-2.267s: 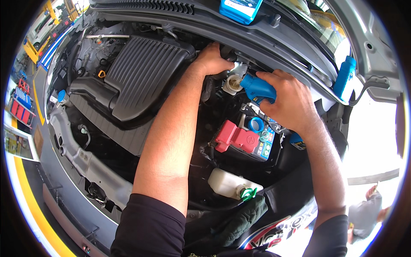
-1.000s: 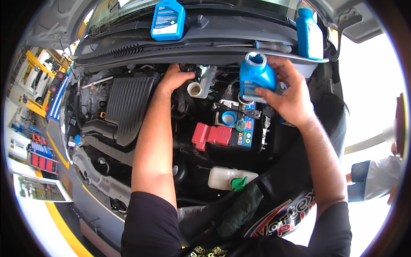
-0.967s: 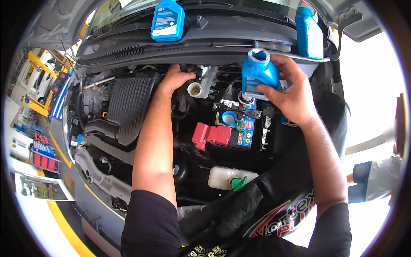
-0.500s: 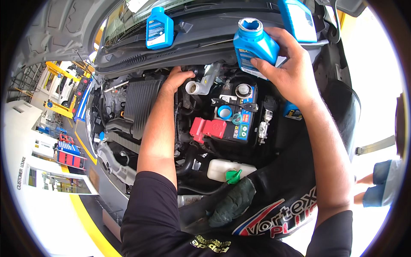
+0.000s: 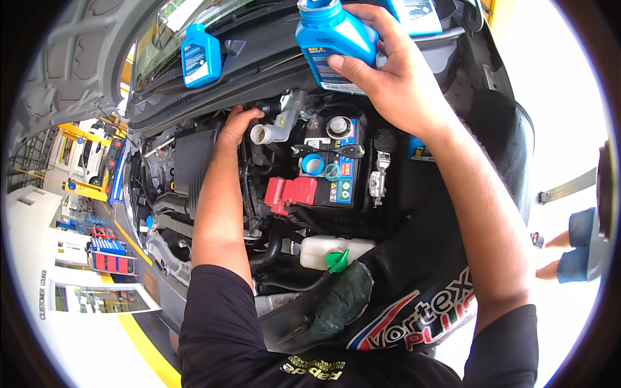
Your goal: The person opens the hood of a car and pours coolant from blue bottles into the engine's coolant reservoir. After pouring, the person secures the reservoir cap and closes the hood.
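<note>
Blue plastic bottle (image 5: 333, 52) is at top centre of frame, mouth up at the upper edge, leaning slightly left. Right hand (image 5: 404, 81) has it: thumb on the near face, fingers round the far side. Left hand (image 5: 238, 124) is upper left of centre, fingers partly hidden, thumb at a black hose part; can't tell if it grips. White reservoir (image 5: 278, 127) sits just right of that hand, neck uncovered.

Battery (image 5: 346, 165) mid-frame: blue ring-shaped cap (image 5: 313, 163) on top, clear greenish cap (image 5: 332, 172) beside it, grey-white cap (image 5: 339, 127) farther up. Red terminal cover (image 5: 291, 192) at its lower left.

Cream tank (image 5: 314, 251) with green cap (image 5: 336, 260) below centre; dark green cloth (image 5: 343, 301) just under it. Second blue bottle (image 5: 202, 59) stands upper left, ribbed black engine cover (image 5: 194, 158) below. Bystander's legs (image 5: 561, 255) at right edge.
</note>
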The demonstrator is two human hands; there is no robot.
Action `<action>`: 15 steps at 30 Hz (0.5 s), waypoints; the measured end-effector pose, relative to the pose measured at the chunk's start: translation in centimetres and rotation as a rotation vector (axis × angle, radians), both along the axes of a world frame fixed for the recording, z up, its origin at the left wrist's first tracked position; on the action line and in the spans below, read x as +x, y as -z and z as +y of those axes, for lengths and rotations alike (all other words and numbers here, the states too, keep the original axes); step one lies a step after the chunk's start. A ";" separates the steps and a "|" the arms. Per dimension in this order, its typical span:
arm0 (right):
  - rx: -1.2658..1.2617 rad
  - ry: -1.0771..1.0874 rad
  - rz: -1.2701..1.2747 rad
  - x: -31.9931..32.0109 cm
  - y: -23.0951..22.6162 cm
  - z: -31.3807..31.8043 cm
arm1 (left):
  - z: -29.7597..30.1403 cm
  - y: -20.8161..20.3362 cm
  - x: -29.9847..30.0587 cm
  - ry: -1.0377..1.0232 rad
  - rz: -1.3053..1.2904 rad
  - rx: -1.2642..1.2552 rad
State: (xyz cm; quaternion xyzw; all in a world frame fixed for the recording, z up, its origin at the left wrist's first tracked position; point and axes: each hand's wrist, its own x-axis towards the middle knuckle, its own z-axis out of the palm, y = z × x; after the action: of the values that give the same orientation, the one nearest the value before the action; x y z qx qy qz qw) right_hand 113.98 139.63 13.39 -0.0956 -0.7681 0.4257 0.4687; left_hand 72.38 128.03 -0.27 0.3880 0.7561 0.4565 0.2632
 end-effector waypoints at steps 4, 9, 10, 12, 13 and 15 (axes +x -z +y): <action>-0.057 -0.094 0.071 -0.6 0.3 0.3 | -0.2 0.2 -1.1 0.001 -0.005 0.001; -0.136 -0.099 0.096 -0.2 0.7 -0.2 | -0.1 0.1 -0.5 0.005 -0.055 0.023; -0.103 -0.002 0.024 -0.3 1.0 -0.3 | -0.1 0.2 -0.7 0.006 -0.051 0.023; -0.058 0.106 -0.084 -0.3 1.1 -0.4 | -0.2 0.3 -0.9 0.006 -0.044 0.021; -0.044 0.116 -0.121 -0.2 1.0 -0.4 | -0.2 0.3 -1.0 0.016 -0.041 0.031; -0.031 0.133 -0.180 0.1 0.8 -0.4 | -0.1 0.4 -1.2 0.037 -0.036 0.049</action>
State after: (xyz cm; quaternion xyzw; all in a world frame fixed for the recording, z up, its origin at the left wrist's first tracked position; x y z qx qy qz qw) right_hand 114.04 139.24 12.58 -0.1916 -0.7923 0.3952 0.4234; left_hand 71.17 127.92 -0.64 0.4000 0.7326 0.4767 0.2755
